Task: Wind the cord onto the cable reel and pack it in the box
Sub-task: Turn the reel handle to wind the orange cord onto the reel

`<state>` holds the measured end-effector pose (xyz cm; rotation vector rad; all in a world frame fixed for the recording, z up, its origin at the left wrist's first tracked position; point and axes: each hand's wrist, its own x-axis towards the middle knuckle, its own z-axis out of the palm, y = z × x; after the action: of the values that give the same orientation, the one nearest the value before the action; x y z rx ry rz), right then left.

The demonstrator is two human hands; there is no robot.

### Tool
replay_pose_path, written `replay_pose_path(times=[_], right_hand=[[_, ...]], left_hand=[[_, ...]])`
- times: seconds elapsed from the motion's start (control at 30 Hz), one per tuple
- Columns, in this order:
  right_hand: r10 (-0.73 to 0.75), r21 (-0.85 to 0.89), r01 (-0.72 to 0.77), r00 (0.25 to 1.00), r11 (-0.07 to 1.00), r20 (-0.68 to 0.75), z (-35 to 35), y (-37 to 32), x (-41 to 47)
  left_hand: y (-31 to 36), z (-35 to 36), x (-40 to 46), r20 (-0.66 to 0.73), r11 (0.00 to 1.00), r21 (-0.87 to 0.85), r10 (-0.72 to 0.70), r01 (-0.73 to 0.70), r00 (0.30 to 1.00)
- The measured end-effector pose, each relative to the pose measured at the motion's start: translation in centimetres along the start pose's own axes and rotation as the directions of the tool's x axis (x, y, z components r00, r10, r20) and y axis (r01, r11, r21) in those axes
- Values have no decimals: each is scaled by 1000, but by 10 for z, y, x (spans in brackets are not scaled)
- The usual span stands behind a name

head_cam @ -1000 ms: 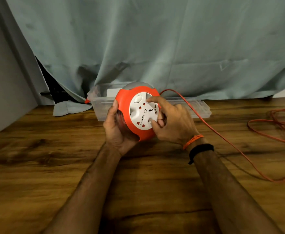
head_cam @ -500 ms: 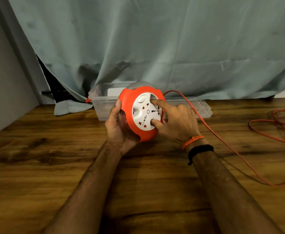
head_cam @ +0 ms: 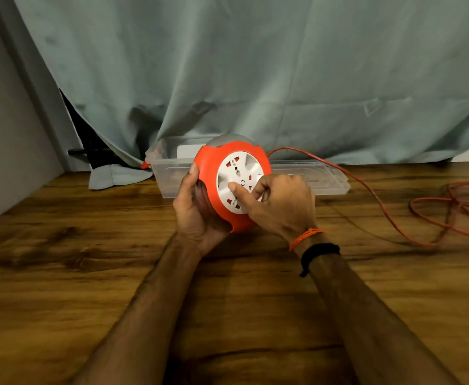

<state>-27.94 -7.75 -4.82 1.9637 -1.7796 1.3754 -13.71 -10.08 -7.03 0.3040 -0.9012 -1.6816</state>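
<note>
An orange cable reel [head_cam: 209,176] with a white socket face [head_cam: 239,173] stands on edge at the table's middle. My left hand [head_cam: 197,212] grips its left side and back. My right hand [head_cam: 277,204] presses fingers on the white socket face, thumb near the centre. The orange cord [head_cam: 377,201] leaves the reel's top right, arcs down across the table and ends in loose loops [head_cam: 455,215] at the right edge. A clear plastic box [head_cam: 169,168] stands right behind the reel, partly hidden by it.
The wooden table [head_cam: 89,273] spreads in front of me. A grey-green curtain [head_cam: 255,73] hangs behind the box and a grey wall [head_cam: 8,140] closes the left side. The box's clear lid [head_cam: 319,176] lies to the right of the box.
The white socket face has turned under my right hand, whose fingers shifted lower and left across it. The cord on the table has drawn in slightly toward the reel.
</note>
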Motion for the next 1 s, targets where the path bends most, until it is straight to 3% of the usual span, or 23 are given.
replay_pose_path(times=[0.17, 0.3, 0.5, 0.73, 0.87, 1.0], right_hand=[[-154, 43, 151, 984, 988, 90, -18, 12, 6], [-218, -65, 237, 953, 969, 212, -21, 16, 6], [-244, -143, 274, 950, 951, 198, -14, 20, 5], [-59, -261, 70, 997, 963, 51, -1, 7, -5], [162, -91, -160, 986, 983, 22, 8, -12, -6], [125, 2, -125, 991, 992, 52, 6, -12, -4]], left_hand=[[-1, -3, 2, 34, 1000, -19, 2, -1, 999], [-1, -6, 3, 83, 1000, -12, -10, 11, 996], [-2, -5, 3, 100, 1000, -1, -22, 22, 995], [-4, 0, 2, 32, 1000, 12, 10, -10, 999], [-3, 1, 1, -7, 1000, 25, 15, -15, 1000], [-2, 1, 3, 5, 1000, -13, 13, -13, 1000]])
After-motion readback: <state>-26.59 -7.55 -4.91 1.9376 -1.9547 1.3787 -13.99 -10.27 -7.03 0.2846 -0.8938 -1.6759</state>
